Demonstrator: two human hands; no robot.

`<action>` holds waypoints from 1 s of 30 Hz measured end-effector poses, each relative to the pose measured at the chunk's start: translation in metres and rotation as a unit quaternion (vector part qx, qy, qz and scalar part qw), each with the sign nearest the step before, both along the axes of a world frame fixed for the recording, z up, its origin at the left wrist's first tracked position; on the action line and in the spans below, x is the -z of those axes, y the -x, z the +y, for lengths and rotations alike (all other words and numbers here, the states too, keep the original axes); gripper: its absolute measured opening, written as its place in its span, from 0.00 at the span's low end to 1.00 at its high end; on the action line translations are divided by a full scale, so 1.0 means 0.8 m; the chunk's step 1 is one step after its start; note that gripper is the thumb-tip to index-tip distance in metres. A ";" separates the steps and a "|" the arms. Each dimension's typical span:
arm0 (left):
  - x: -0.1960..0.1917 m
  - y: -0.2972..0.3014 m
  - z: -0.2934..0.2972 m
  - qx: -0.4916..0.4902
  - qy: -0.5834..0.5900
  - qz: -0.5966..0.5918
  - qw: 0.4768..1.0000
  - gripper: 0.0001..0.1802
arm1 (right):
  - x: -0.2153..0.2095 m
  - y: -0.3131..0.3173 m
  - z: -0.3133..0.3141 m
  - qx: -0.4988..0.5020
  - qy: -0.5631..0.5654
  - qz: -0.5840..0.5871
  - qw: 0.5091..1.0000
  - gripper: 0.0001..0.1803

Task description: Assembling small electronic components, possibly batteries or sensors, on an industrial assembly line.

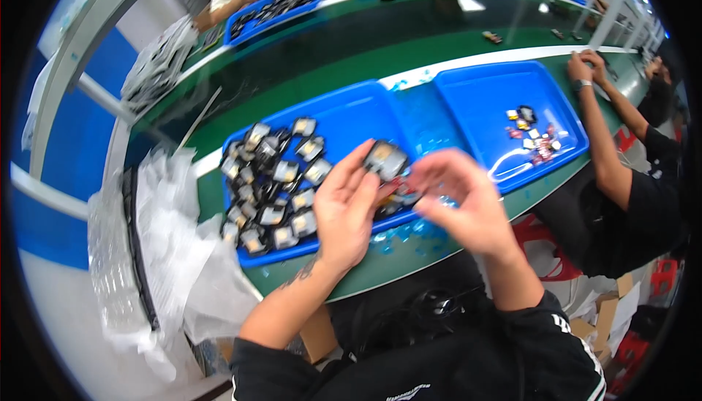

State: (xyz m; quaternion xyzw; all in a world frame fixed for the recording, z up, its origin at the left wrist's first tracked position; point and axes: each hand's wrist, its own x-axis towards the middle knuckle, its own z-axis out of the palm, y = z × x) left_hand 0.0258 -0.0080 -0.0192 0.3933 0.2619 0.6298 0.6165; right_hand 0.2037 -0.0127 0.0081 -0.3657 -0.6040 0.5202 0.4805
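Observation:
My left hand [344, 211] is closed on a small black-cased electronic unit [386, 158] with a silver-grey face, held up over the front right part of the left blue tray [351, 103]. To its right, my right hand [468, 200] is slightly blurred, its thumb and fingers apart and curved toward the unit. Small reddish parts show between the hands, partly hidden by fingers. Many similar black units with silver faces [285, 172] lie heaped in the tray's left half.
A second blue tray [475, 101] at right holds small red, white and black parts. Blue film scraps [409, 239] lie along the bench's front edge. Clear plastic bags [168, 233] hang at left. A co-worker's arms [603, 123] reach in at right; a tray of dark parts [272, 12] stands across.

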 end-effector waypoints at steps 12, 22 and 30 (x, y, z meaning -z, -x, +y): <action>-0.005 0.009 -0.028 -0.087 -0.250 0.487 0.832 0.13 | 0.027 -0.008 -0.042 0.080 -0.053 -0.025 0.995 0.06; -0.007 -0.007 -0.052 0.002 -0.308 0.514 0.800 0.15 | 0.027 -0.025 -0.105 0.163 -0.058 -0.041 0.984 0.06; -0.004 -0.015 -0.056 0.027 -0.393 0.493 0.776 0.16 | 0.034 -0.023 -0.118 0.156 0.022 0.030 0.987 0.08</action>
